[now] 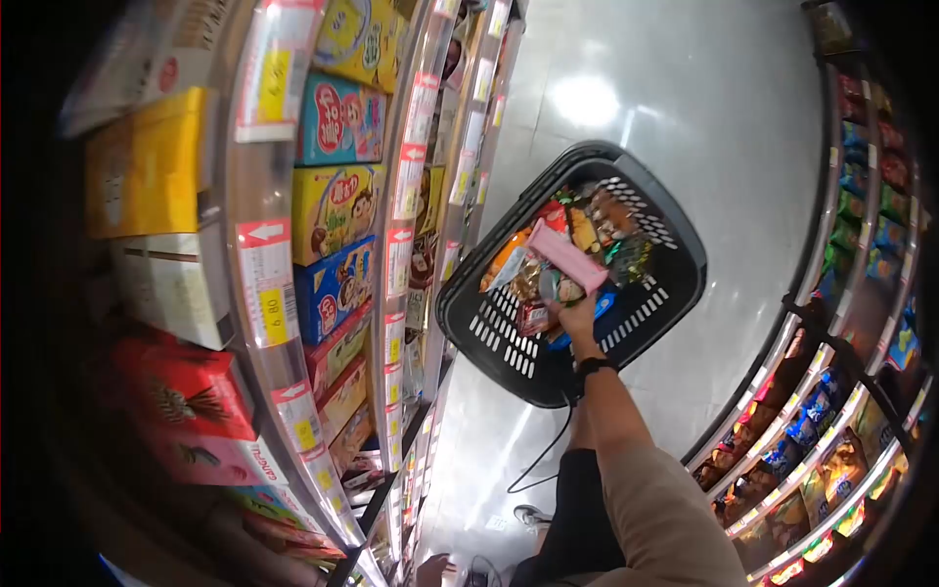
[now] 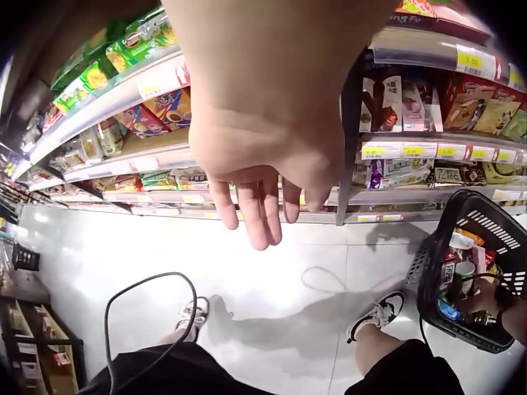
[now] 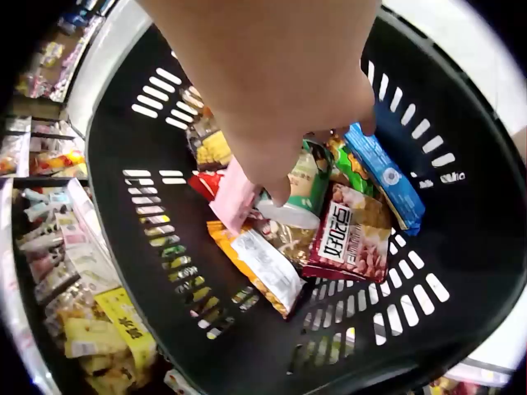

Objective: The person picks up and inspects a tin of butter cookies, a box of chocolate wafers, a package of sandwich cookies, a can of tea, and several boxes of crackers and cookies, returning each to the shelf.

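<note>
A black plastic shopping basket (image 1: 499, 357) holds several packaged snacks. My right hand (image 1: 577, 318) is down inside it, gripping a green canister (image 3: 309, 185) with a pale round end; the thumb lies along one side and the far fingertips are partly hidden. Beside the thumb lies a long pink package (image 1: 567, 256). Around the canister are a dark red snack bag (image 3: 350, 234), a blue packet (image 3: 385, 177) and an orange-and-white packet (image 3: 259, 267). My left hand (image 2: 259, 177) hangs loosely in front of the shelves, fingers pointing down, holding nothing.
Shelves with boxed snacks (image 1: 337, 210) and price strips (image 1: 264, 264) rise close on the left. More shelves with bagged snacks (image 1: 841, 460) curve along the right. A shiny pale floor (image 1: 743, 293) lies between. A black cable (image 2: 111, 317) loops near the legs.
</note>
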Demonstrator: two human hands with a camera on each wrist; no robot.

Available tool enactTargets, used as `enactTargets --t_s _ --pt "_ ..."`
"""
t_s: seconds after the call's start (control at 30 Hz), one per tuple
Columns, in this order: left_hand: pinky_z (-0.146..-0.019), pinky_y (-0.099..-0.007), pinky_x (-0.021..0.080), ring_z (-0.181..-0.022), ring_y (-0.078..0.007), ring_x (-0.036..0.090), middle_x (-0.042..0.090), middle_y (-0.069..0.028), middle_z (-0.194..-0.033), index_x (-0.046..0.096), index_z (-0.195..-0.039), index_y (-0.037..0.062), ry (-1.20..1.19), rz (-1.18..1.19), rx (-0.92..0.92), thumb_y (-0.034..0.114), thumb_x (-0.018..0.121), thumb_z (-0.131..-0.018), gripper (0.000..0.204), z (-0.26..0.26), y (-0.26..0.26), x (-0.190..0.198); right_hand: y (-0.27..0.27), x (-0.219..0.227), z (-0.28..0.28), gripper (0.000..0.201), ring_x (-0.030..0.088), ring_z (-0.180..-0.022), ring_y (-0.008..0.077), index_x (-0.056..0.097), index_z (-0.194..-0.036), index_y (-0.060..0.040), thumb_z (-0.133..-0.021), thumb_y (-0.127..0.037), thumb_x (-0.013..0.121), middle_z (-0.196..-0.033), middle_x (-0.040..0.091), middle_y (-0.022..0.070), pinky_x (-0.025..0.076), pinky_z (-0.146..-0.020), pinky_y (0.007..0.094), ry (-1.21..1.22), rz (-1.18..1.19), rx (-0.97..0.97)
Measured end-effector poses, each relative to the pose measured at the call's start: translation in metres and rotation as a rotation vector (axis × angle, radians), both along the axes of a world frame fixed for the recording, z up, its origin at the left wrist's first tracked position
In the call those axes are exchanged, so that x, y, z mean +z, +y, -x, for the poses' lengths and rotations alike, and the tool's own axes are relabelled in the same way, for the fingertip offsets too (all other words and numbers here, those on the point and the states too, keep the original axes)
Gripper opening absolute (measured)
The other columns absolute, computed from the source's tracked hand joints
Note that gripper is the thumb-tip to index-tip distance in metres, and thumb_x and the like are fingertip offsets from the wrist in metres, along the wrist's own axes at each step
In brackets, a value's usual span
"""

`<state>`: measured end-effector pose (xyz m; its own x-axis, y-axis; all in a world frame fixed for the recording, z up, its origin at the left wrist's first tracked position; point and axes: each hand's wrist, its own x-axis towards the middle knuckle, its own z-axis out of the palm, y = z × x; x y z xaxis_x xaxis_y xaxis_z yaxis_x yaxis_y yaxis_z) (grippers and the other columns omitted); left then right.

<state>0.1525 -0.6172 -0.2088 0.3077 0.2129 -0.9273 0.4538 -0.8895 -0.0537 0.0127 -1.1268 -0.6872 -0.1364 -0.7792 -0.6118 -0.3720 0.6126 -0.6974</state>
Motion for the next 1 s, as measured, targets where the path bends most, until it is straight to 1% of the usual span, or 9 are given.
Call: enactTargets --t_s 0.27,0.37,0.43,0.57,0.63,0.77,0.83,0.9,1.0 --pt "-0.077 -0.0386 0.058 -0.083 -0.0268 0.072 0.071 -0.0192 -0.106 0.059 -0.129 -0.0009 0.068 0.053 0.046 0.015 0.056 -0.099 0.034 0.032 0.016 -0.010 0.008 0.002 -0.010 0.086 0.055 -0.121 0.0396 0.048 -0.130 0.0049 -0.060 -0.021 0.090 -0.131 0.054 0.0250 0.044 -0.105 0.0459 0.255 -0.016 0.123" --pt "-0.079 -0.0391 0.057 -0.083 -0.0274 0.073 0.071 -0.0200 -0.107 0.059 -0.128 -0.0005 0.324 0.157 0.406 0.012 0.057 -0.098 0.033 0.039 0.159 -0.076 0.012 -0.008 0.015 0.106 0.051 -0.126 0.0428 0.037 -0.142 0.0022 -0.056 -0.031 0.089 -0.136 0.052 0.0266 0.042 -0.108 0.0477 0.253 -0.171 0.077" --pt "-0.077 -0.0371 0.056 -0.084 -0.0274 0.073 0.072 -0.0193 -0.102 0.060 -0.127 -0.0018 -0.027 0.276 -0.011 0.014 0.055 -0.099 0.032 0.050 -0.007 -0.016 -0.002 0.022 0.018 0.107 0.054 -0.123 0.0382 0.038 -0.143 0.0020 -0.057 -0.036 0.089 -0.137 0.053 0.0224 0.047 -0.101 0.0469 0.420 -0.474 -0.002" --pt "-0.075 -0.0303 0.052 -0.084 -0.0174 0.071 0.074 -0.0128 -0.101 0.067 -0.116 -0.0048 -0.219 0.480 -0.056 0.017 0.051 -0.100 0.031 0.058 -0.007 -0.007 -0.028 0.101 0.049 0.101 0.062 -0.108 0.0301 0.041 -0.141 0.0021 -0.060 -0.034 0.088 -0.123 0.060 0.0141 0.051 -0.085 0.0465 -0.030 -0.626 0.007" --pt "-0.079 -0.0324 0.053 -0.085 -0.0183 0.070 0.074 -0.0135 -0.100 0.068 -0.117 -0.0012 -0.355 0.575 -0.407 0.017 0.057 -0.099 0.028 0.057 -0.035 0.015 -0.037 0.172 0.062 0.093 0.064 -0.097 0.0252 0.048 -0.136 0.0016 -0.060 -0.033 0.088 -0.113 0.064 0.0103 0.051 -0.077 0.0441 -0.240 -0.601 0.134" --pt "-0.083 -0.0340 0.055 -0.092 -0.0197 0.070 0.074 -0.0143 -0.096 0.069 -0.121 0.0090 -0.357 0.512 -0.265 0.025 0.067 -0.096 0.029 0.065 0.004 0.021 -0.032 0.238 0.099 0.056 0.062 -0.081 0.0168 0.065 -0.107 -0.0091 -0.063 -0.036 0.087 -0.098 0.065 0.0049 0.048 -0.068 0.0310 -0.232 -0.526 0.289" --pt "-0.083 -0.0352 0.055 -0.091 -0.0217 0.071 0.074 -0.0143 -0.098 0.068 -0.121 0.0085 -0.483 0.560 -0.217 0.027 0.067 -0.096 0.032 0.073 0.025 0.021 -0.022 0.320 0.112 0.065 0.061 -0.103 0.0222 0.060 -0.123 -0.0135 -0.069 -0.044 0.082 -0.115 0.065 0.0049 0.047 -0.092 0.0434 -0.295 -0.390 0.547" --pt "-0.084 -0.0380 0.056 -0.092 -0.0278 0.071 0.074 -0.0147 -0.103 0.065 -0.127 0.0094 -0.572 0.501 -0.382 0.029 0.066 -0.095 0.037 0.083 0.029 0.064 -0.021 0.344 0.111 0.063 0.061 -0.105 0.0207 0.058 -0.126 -0.0140 -0.073 -0.040 0.080 -0.116 0.064 0.0042 0.053 -0.083 0.0416 -0.063 -0.274 0.809" --pt "-0.089 -0.0397 0.054 -0.099 -0.0318 0.070 0.070 -0.0172 -0.114 0.063 -0.130 0.0099 -0.760 0.518 -0.609 0.036 0.064 -0.096 0.043 0.119 0.071 0.122 0.033 0.468 0.105 0.071 0.056 -0.112 0.0199 0.053 -0.136 -0.0126 -0.074 -0.036 0.077 -0.123 0.060 0.0059 0.052 -0.080 0.0369 -0.085 -0.139 1.002"
